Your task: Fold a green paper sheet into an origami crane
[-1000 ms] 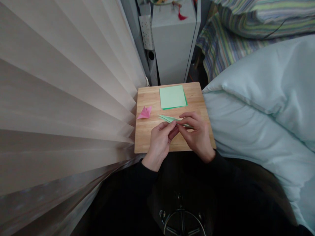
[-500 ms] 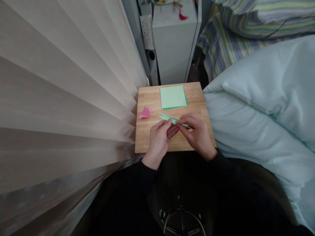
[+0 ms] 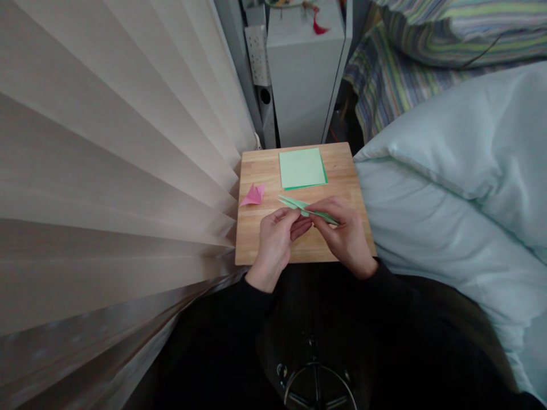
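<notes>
A narrow, pointed piece of folded green paper (image 3: pixel 294 203) is held between both hands, just above the near half of a small wooden table. My left hand (image 3: pixel 277 242) pinches its lower edge between thumb and fingers. My right hand (image 3: pixel 342 230) grips it along the right-hand part, thumb below and fingers on top. Part of the paper is hidden by the fingers. To the left on the table lies a pink origami figure (image 3: pixel 253 195) with pointed wings. Behind the hands rests a stack of square green paper sheets (image 3: pixel 302 168), light on top with darker green edges showing beneath.
The wooden table (image 3: pixel 252 239) has a pleated curtain (image 3: pixel 162 171) close on its left and a bed with pale bedding (image 3: pixel 427 199) on its right. A white cabinet (image 3: pixel 303 85) stands behind it. A stool base (image 3: pixel 318 387) shows below.
The left thumb has shifted slightly along the green paper, and more of the paper's middle shows. Both hands keep hold of it. The view has moved a little.
</notes>
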`<state>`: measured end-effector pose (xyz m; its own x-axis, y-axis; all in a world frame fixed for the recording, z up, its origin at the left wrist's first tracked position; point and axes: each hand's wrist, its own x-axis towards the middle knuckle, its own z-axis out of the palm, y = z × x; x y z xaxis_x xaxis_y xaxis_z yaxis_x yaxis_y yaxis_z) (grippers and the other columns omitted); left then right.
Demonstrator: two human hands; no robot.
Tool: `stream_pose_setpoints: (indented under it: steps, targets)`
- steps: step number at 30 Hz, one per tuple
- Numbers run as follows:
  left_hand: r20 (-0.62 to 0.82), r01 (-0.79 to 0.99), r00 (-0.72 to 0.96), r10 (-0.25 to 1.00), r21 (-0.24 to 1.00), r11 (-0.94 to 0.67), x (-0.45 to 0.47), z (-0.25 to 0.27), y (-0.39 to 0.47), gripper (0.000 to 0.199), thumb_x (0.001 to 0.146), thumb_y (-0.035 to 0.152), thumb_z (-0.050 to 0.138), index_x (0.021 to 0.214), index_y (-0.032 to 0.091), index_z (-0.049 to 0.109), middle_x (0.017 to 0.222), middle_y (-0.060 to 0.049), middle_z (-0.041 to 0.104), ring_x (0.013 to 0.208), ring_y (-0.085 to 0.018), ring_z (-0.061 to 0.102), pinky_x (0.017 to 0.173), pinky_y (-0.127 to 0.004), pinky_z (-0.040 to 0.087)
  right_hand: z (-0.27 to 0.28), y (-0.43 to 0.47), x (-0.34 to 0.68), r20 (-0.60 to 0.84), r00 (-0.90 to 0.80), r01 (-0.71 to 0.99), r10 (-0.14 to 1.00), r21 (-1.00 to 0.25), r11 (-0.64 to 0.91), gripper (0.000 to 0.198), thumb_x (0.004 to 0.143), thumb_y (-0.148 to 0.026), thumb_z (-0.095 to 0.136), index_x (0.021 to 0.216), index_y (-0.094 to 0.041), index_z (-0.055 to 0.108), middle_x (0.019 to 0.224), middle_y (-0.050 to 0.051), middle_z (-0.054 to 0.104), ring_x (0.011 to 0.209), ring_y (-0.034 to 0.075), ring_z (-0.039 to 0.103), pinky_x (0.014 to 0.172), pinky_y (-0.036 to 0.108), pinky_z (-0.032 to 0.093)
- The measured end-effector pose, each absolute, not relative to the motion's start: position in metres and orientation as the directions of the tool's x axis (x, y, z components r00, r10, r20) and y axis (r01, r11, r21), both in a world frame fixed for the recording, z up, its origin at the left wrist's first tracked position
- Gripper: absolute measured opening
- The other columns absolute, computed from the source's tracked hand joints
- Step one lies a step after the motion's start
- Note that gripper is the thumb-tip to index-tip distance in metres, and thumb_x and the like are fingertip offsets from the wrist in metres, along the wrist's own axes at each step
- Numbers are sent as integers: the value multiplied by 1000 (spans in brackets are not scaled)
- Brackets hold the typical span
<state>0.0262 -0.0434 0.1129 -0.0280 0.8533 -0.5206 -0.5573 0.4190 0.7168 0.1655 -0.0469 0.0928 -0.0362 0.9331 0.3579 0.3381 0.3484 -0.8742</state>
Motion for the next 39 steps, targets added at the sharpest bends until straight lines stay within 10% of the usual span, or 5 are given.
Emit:
stream_pose_setpoints:
  steps: [22,39]
  targets:
    - [-527,-598,17,850,676,431,24,112,-43,28,77,17,87,66,13,61,72,-3,74,68,-13,73,82,-28,61,88,-39,176,424,-224,413,878,-774,479,21,95,-16,64,97,-25,82,99,6,67,85,18,66,75,35,57]
    - [-714,-802,-56,698,449,395,38,105,-39,16,93,2,65,81,10,72,87,-7,79,73,-9,74,81,-19,63,86,-46,151,-26,357,-67,934,-998,-2,16,84,-33,70,92,-21,64,88,2,67,73,15,66,47,23,56]
